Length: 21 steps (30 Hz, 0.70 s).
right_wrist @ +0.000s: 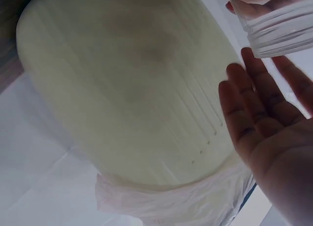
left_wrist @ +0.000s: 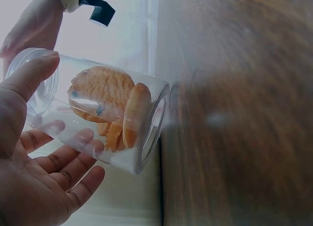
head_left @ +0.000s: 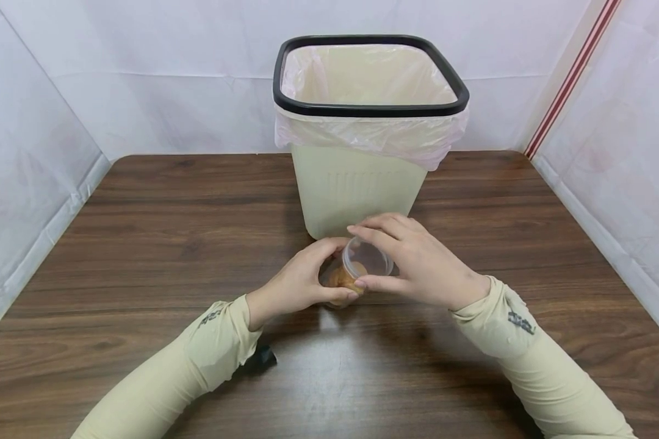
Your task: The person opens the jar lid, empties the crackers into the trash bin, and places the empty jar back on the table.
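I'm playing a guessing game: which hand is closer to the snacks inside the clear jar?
Left. The left hand holds the side of the clear jar, close beside the snacks. The right hand is up by the rim, farther from them.

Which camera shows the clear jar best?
The left wrist view: the clear jar appears side-on, with orange-brown pieces visible through its wall. The head view shows its round rim, but the left hand covers part of its side. The right wrist view catches only its ridged end, cut off at the frame's edge.

Lined bin (head_left: 362, 177) on brown table (head_left: 170, 213)
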### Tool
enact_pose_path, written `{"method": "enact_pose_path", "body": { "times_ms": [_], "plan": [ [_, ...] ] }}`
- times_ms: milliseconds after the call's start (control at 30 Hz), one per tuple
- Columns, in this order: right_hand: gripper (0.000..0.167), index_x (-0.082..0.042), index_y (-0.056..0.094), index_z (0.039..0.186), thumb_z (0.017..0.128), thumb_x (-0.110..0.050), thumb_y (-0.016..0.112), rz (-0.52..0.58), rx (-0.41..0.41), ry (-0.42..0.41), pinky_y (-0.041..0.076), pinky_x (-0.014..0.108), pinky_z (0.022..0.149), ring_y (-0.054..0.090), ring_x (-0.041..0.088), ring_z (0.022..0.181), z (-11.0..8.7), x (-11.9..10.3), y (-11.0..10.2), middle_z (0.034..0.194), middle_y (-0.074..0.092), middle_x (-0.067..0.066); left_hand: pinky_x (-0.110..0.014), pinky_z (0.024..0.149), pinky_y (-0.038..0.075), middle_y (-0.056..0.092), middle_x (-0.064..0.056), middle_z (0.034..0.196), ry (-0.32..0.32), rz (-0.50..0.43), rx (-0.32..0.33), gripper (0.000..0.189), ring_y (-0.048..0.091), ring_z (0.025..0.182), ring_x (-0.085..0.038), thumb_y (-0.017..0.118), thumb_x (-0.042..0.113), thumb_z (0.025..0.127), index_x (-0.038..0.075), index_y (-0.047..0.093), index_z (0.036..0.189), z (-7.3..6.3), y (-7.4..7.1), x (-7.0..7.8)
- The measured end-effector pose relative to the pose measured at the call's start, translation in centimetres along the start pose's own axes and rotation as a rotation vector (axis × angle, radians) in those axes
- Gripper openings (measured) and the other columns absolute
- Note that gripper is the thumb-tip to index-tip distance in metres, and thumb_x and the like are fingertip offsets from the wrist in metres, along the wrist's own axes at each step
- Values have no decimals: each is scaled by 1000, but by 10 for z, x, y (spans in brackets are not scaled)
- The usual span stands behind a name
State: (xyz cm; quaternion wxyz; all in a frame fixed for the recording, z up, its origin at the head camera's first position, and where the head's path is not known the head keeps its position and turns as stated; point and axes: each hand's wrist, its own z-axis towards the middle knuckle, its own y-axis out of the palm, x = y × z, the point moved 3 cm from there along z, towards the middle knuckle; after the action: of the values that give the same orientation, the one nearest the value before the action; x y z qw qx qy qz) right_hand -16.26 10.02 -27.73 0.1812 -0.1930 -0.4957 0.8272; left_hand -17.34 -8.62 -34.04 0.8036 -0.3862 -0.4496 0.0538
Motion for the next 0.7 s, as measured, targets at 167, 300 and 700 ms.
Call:
{"method": "enact_pose_path", "body": {
  "times_ms": [167,300,700],
  "plan": [
    [74,-7,56,132,89,-66,44,-61,22,25,43,43,100,54,26,113,0,0,1,119,60,11,-37,97,46,60,-3,126,4,0,1,67,55,112,-15,82,27,75,9,52,132,0,0,0],
    [77,-5,59,128,88,-69,42,-99,28,42,45,42,94,56,26,107,0,0,1,115,62,10,-36,98,46,60,-3,126,8,6,4,67,55,113,-15,83,27,75,9,52,132,0,1,-1],
    [61,-8,66,110,71,-53,76,-144,98,82,50,35,75,59,21,90,-1,-2,0,95,62,4,-37,98,46,60,-1,125,14,-17,7,66,55,113,-14,83,27,75,10,53,131,1,-1,2]
  ]
}}
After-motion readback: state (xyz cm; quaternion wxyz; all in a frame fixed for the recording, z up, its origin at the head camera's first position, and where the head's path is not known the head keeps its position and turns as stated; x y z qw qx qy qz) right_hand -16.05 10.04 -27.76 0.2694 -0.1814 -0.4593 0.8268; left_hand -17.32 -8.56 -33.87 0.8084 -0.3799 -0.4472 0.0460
